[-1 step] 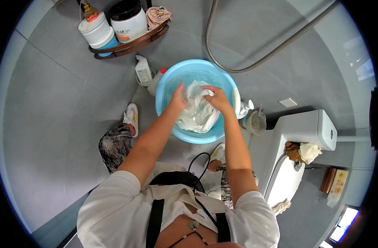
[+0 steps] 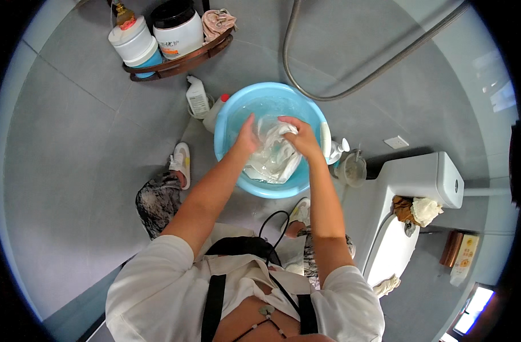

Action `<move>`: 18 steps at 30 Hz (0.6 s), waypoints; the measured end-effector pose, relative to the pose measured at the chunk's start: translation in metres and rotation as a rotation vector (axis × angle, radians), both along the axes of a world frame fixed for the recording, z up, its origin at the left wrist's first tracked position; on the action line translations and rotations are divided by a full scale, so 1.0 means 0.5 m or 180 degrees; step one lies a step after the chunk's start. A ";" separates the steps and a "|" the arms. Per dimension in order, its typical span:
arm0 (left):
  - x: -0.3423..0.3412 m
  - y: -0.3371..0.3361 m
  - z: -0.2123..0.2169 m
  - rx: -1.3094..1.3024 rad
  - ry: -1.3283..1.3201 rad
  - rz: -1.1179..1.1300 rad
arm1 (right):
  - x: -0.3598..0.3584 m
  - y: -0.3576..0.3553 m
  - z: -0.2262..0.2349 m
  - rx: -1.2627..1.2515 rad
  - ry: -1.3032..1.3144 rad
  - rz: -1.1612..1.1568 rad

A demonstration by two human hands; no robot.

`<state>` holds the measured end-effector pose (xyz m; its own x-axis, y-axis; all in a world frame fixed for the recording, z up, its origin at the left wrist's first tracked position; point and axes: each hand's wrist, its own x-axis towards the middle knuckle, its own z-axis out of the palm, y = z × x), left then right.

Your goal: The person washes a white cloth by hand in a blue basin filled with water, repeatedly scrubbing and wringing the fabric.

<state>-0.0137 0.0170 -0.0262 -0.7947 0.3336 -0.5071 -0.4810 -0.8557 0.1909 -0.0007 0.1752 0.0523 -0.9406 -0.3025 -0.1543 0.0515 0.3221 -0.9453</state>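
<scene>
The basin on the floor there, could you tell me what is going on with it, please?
A person is bent over a blue basin of water on a grey tiled floor, both hands in it. The left hand and right hand each have a grip on a wet white cloth, bunched between them. Two bottles stand beside the basin, and a toilet is to the right.

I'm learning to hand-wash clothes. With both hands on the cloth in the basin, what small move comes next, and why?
Probably press the right hand toward the left hand, rubbing the white cloth between them. Both hands already grip its bunched top, while the rest lies wet in the blue basin.
</scene>
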 end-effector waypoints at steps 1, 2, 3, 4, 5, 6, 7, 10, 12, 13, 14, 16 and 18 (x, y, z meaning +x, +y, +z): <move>-0.003 0.006 0.002 0.0063 0.0041 -0.0055 | 0.026 -0.002 0.014 -0.0811 0.0160 -0.0166; -0.006 0.012 0.000 0.0119 0.0065 -0.0131 | 0.048 -0.011 0.025 -0.1121 0.0077 -0.0296; -0.006 0.017 -0.001 0.0175 0.0089 -0.0207 | 0.070 -0.026 0.033 -0.1432 -0.0006 -0.0425; -0.002 0.025 0.004 0.0223 0.0061 -0.0185 | 0.090 -0.037 0.035 -0.1742 -0.0087 -0.0583; 0.001 0.030 0.016 0.0264 0.0043 -0.0157 | 0.106 -0.045 0.025 -0.1548 -0.0001 -0.0466; 0.003 0.033 0.022 0.0304 0.0025 -0.0128 | 0.119 -0.053 0.010 -0.1354 0.0083 -0.0350; 0.002 0.032 0.012 0.0232 0.0186 -0.0114 | 0.126 -0.063 -0.003 -0.1163 0.0173 -0.0223; -0.002 0.025 -0.045 0.0102 0.0904 -0.0148 | 0.138 -0.096 -0.003 -0.0115 0.0909 -0.0439; -0.003 0.034 -0.045 0.0252 0.0596 -0.0230 | 0.135 -0.105 -0.026 0.0462 0.1342 -0.0706; 0.001 0.040 -0.032 0.0324 0.0442 -0.0274 | 0.126 -0.103 -0.044 0.0588 0.1369 -0.0863; 0.007 0.047 -0.032 0.0705 0.0332 -0.0271 | 0.113 -0.104 -0.057 0.0703 0.1404 -0.1005; 0.007 0.068 -0.040 0.0041 0.0065 0.0004 | 0.088 -0.103 -0.074 0.0932 0.1599 -0.1283; 0.005 0.073 -0.053 -0.0204 -0.0159 0.0025 | 0.065 -0.089 -0.098 0.1208 0.1548 -0.1452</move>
